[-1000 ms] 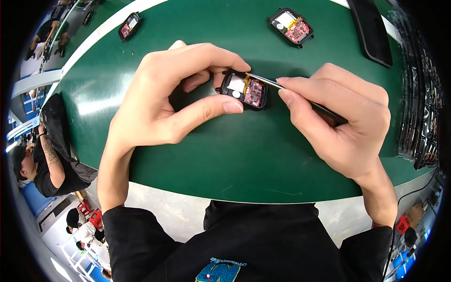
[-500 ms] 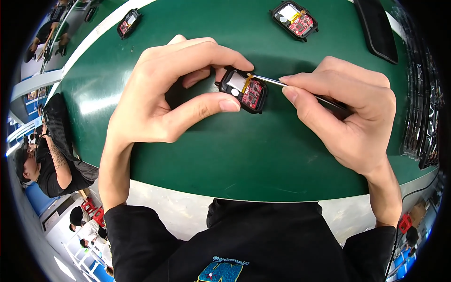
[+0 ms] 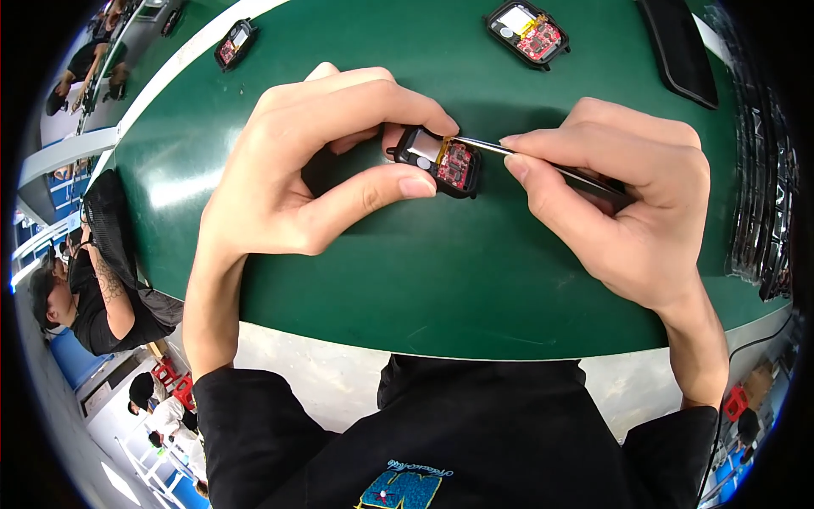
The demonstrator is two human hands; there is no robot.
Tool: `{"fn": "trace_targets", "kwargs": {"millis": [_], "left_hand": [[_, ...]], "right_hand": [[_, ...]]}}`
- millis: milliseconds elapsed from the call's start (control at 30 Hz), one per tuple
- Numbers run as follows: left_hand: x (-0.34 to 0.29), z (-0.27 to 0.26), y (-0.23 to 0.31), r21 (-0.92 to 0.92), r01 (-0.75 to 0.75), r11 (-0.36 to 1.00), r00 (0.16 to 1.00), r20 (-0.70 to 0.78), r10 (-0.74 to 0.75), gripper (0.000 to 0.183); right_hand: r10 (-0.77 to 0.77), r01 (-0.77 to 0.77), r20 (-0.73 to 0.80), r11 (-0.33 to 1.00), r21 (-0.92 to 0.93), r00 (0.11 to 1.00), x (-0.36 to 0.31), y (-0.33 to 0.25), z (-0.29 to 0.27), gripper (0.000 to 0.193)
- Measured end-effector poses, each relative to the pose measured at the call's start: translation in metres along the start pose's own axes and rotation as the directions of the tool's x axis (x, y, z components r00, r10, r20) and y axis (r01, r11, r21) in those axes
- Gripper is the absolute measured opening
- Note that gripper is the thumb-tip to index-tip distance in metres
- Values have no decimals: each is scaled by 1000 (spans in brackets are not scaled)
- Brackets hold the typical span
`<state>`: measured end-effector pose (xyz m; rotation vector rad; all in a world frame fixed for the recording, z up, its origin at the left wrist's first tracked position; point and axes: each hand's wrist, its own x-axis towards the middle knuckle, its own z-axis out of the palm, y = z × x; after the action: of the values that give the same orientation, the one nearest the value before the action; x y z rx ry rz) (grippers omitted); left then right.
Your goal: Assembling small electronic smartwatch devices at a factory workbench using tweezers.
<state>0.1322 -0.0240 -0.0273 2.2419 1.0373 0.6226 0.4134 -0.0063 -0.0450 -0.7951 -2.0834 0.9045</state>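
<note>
My left hand [image 3: 297, 161] grips an opened smartwatch case [image 3: 438, 161] by its edges, with the thumb on the near side and the index finger on the far side. Inside the black case show a silvery battery, a red circuit board and a strip of yellow tape between them. A pair of metal tweezers [image 3: 483, 145] is pinched between the thumb and fingers of my right hand [image 3: 627, 187]. Its tip meets the far end of the yellow strip, close to my left index fingertip. The rear of the tweezers is partly hidden under my right palm.
Two more opened watch cases lie on the green table [image 3: 407, 297]: one at the far left [image 3: 235, 44], one at the far right [image 3: 527, 34]. Beyond my right hand are a flat black object [image 3: 677, 51] and stacked black trays [image 3: 759, 187]. A person [image 3: 102, 288] sits at left.
The watch case has tilted slightly in my left hand. The tweezers' tip stays by the yellow strip, and my right hand has shifted a little to the left.
</note>
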Motion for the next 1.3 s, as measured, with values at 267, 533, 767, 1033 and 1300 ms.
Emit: {"fn": "trace_targets", "kwargs": {"millis": [267,533,767,1033,1300], "left_hand": [[-2,-2,2,-1,31,1000,1000,6,-31,54],[0,7,7,126,-2,992,999,-42,7,54],[7,7,0,218,-48,975,987,-140,80,49],[48,8,-9,28,6,1000,989,-151,-2,54],[94,-9,-29,124,54,991,951,-309,-13,65]], "right_hand": [[-47,46,-12,998,-37,999,1,-3,-4,16],[141,-131,-39,972,194,989,-5,-6,-19,12],[112,-100,-34,962,254,993,-4,-15,-19,9],[82,-112,92,917,384,992,-6,-15,-24,9],[108,-169,161,887,429,981,-7,-16,-21,11]]}}
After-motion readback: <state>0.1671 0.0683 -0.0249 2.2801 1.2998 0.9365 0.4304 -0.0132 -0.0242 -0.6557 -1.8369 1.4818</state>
